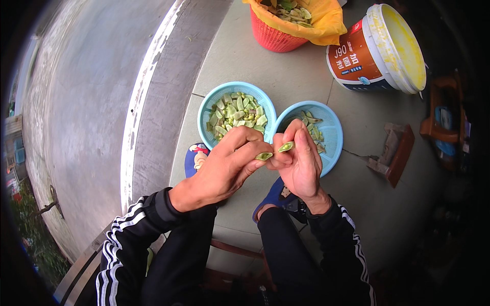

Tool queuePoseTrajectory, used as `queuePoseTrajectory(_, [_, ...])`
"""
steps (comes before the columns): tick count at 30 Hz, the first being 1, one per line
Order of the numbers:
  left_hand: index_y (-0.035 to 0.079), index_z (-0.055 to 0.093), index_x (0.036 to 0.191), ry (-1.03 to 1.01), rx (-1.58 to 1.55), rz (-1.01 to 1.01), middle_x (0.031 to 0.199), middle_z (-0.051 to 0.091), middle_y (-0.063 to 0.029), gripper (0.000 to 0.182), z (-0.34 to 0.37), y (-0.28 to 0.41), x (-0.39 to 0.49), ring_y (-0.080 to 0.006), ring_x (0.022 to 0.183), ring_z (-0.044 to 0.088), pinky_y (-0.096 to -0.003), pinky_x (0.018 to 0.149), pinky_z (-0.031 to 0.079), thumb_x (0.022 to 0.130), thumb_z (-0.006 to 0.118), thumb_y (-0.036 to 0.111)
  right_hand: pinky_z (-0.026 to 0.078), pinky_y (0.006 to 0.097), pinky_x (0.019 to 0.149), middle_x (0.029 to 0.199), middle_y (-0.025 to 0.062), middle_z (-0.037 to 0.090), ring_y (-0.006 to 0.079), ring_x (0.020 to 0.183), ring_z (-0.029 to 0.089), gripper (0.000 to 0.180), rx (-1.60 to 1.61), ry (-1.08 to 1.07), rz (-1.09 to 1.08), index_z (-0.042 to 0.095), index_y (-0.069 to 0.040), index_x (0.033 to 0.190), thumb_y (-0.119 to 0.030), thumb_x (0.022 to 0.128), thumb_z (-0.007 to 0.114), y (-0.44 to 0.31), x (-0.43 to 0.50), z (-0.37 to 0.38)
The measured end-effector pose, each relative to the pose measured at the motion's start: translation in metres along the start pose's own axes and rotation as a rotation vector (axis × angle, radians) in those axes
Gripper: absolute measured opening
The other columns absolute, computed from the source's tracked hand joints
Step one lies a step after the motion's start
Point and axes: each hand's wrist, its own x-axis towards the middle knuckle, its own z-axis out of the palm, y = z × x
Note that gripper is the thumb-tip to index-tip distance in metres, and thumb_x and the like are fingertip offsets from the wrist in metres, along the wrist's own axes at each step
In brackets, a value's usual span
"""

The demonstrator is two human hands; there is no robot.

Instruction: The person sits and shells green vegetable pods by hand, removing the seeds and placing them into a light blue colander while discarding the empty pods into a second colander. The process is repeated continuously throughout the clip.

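My left hand [229, 164] grips one piece of a green bean pod [263, 156], its open end facing up. Close beside it, my right hand [300, 164] holds another piece of bean pod [286, 146] between thumb and fingers. The two pieces are apart. Beyond my left hand lies a light-blue plastic colander [203, 103] full of cut pod pieces and loose beans [238, 114]. A second light-blue colander [337, 134], partly behind my right hand, holds fewer pods [312, 119].
A red plastic basket [268, 34] with an orange liner holds pods and leaves. Right of it, a white and brown plastic bucket [363, 57] lies tilted. A brown object [400, 155] stands on the tiles at right. My slippered feet are below the colanders.
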Motion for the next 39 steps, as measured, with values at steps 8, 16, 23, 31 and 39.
queuePoseTrajectory(8, [0.0, 0.071, 0.118, 0.005, -0.249, -0.246, 0.106, 0.074, -0.0136, 0.019, -0.002, 0.001, -0.008, -0.0243, 0.099, 0.071, -0.0348, 0.092, 0.054, 0.101, 0.073, 0.006, 0.044, 0.0239, 0.065, 0.085, 0.0001, 0.058, 0.0058, 0.074, 0.05, 0.039, -0.303, -0.141, 0.08, 0.062, -0.001, 0.129, -0.034, 0.12, 0.044, -0.014, 0.0, -0.015])
queuePoseTrajectory(16, [-0.001, 0.068, 0.108, 0.13, -0.395, -0.43, 0.09, 0.067, -0.0024, 0.013, 0.003, 0.001, -0.01, -0.0086, 0.083, 0.059, -0.0271, 0.076, 0.049, 0.101, 0.073, 0.009, 0.054, 0.0264, 0.075, 0.102, 0.0098, 0.072, 0.0097, 0.082, 0.063, 0.03, -0.41, -0.111, 0.032, 0.055, -0.001, 0.133, -0.027, 0.118, 0.05, -0.012, -0.001, -0.013])
queuePoseTrajectory(23, [0.0, 0.066, 0.108, 0.186, -0.464, -0.442, 0.091, 0.066, -0.0012, 0.01, -0.001, -0.002, -0.014, -0.0068, 0.085, 0.059, -0.0265, 0.077, 0.049, 0.104, 0.07, 0.008, 0.057, 0.0291, 0.084, 0.117, 0.014, 0.07, 0.0126, 0.093, 0.067, 0.026, -0.421, 0.073, -0.033, 0.057, 0.002, 0.133, -0.015, 0.115, 0.048, -0.028, 0.005, -0.017])
queuePoseTrajectory(31, [0.0, 0.067, 0.114, 0.115, -0.441, -0.383, 0.099, 0.071, -0.0021, 0.013, 0.001, -0.002, -0.014, -0.0062, 0.091, 0.061, -0.0243, 0.082, 0.05, 0.105, 0.071, 0.009, 0.048, 0.0226, 0.085, 0.109, 0.0038, 0.061, 0.0072, 0.096, 0.056, 0.023, -0.674, -0.107, 0.032, 0.062, 0.001, 0.118, -0.016, 0.106, 0.072, -0.02, -0.001, 0.004])
queuePoseTrajectory(39, [0.0, 0.063, 0.123, 0.24, -0.786, -0.419, 0.11, 0.07, -0.0101, 0.02, 0.0, -0.012, -0.014, -0.0176, 0.097, 0.071, -0.0327, 0.086, 0.059, 0.112, 0.063, 0.016, 0.043, 0.0225, 0.076, 0.099, -0.0009, 0.055, 0.006, 0.086, 0.047, 0.018, -0.679, -0.126, 0.08, 0.058, -0.001, 0.114, -0.019, 0.113, 0.06, -0.019, -0.008, -0.011])
